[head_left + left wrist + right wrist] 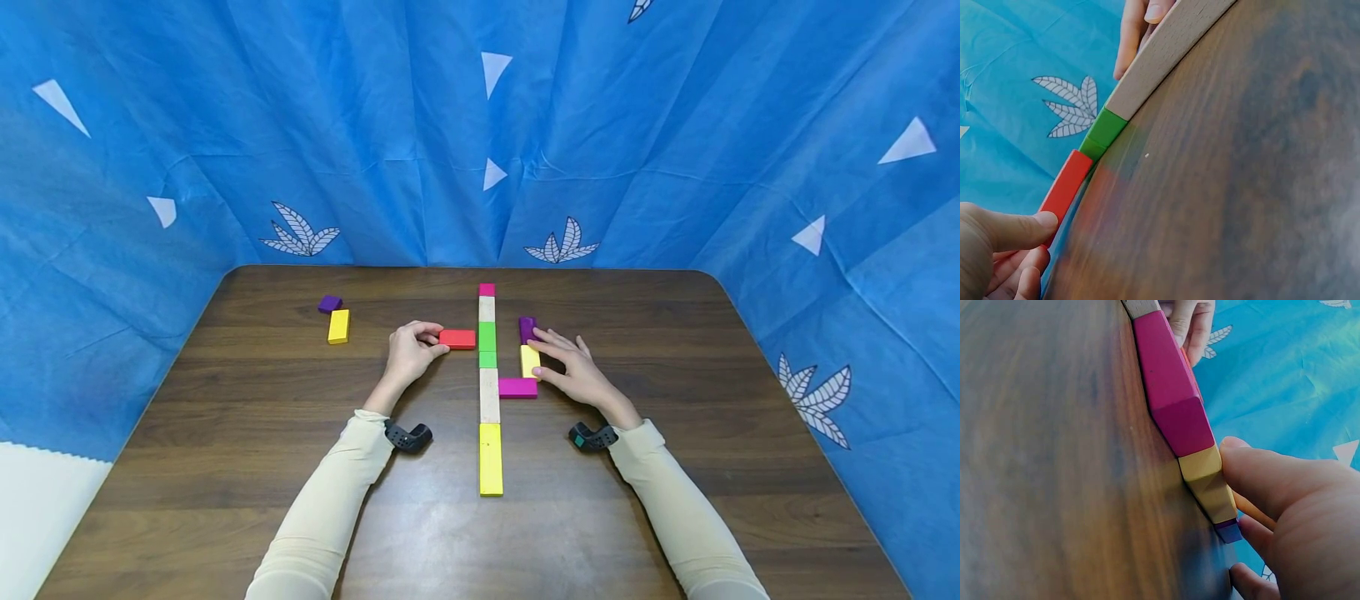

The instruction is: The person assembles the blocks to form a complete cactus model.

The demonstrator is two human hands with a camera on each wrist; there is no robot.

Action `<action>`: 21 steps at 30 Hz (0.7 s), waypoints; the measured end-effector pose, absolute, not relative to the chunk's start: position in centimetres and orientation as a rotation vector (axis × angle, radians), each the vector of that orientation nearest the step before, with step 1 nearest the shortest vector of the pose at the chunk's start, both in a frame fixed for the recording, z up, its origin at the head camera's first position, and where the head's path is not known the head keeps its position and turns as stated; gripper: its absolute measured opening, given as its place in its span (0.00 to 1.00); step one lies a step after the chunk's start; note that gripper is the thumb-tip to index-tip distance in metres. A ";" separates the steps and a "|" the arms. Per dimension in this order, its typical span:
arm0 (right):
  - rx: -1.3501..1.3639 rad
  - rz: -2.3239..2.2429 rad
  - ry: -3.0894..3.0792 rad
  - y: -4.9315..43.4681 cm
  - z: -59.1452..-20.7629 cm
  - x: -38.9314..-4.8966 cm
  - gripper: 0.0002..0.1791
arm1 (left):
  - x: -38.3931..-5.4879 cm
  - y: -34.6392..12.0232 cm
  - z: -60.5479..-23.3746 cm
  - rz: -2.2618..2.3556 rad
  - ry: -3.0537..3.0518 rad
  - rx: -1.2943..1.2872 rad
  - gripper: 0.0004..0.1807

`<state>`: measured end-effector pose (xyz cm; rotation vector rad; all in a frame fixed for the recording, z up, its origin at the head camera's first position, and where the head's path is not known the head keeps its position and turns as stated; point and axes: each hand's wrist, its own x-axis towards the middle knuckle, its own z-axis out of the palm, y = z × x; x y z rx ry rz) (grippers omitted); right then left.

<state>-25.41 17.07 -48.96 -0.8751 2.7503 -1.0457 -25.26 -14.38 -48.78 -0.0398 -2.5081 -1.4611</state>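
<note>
My left hand (410, 354) pinches a red block (457, 339) between thumb and fingers, just left of a row of blocks. In the left wrist view the red block (1067, 190) points toward the green blocks (1102, 134). My right hand (579, 372) rests against the right side of a pale yellow block (529, 361) and a purple block (527, 328), its fingers fairly straight. The thumb touches the yellow block (1210, 494) in the right wrist view. A magenta block (517, 388) lies crosswise between the row and the yellow block's near end.
The row runs away from me, from a bright yellow block (491, 460) through a wooden block (489, 396) to a pink block (487, 290). Another yellow block (338, 327) and a dark purple block (329, 304) lie far left. A blue curtain (420, 167) surrounds the table (262, 400).
</note>
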 end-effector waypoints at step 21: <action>-0.869 -1.031 2.744 17.1 -48.9 -25.4 0.29 | -25.6 -13.7 -49.4 -1.418 -2.513 -0.059 0.16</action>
